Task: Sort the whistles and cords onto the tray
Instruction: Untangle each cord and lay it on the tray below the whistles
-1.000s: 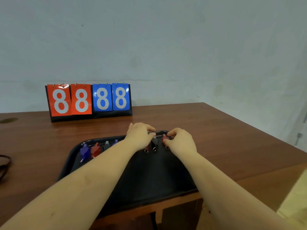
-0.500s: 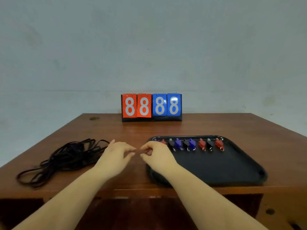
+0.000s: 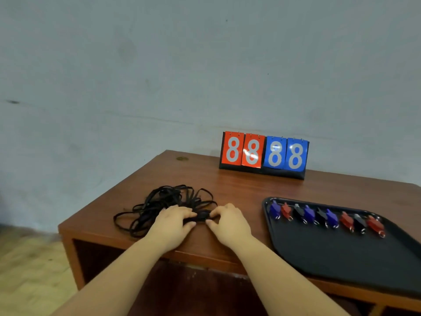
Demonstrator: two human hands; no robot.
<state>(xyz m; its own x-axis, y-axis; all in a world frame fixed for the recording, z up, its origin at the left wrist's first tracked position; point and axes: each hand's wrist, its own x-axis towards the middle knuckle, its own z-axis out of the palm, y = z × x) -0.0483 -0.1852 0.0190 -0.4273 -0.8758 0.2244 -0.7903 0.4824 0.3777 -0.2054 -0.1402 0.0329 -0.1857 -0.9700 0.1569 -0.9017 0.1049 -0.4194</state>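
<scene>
A tangled pile of black cords (image 3: 164,204) lies on the left part of the wooden table (image 3: 239,188). My left hand (image 3: 172,224) and my right hand (image 3: 230,221) both pinch the near right end of that pile, a dark bunch of cord showing between their fingertips. To the right sits a black tray (image 3: 341,252). Along its far edge stands a row of several whistles (image 3: 328,216) in blue, red and black, each with a small metal ring.
A flip scoreboard (image 3: 264,155) showing 8s in red and blue stands at the back of the table, near the grey wall. The table's left edge drops to a pale floor (image 3: 29,270). The tray overhangs the table's near edge.
My hands left the whistles on the tray, crossed to the left and closed on the cord pile. The view swung left with them.
</scene>
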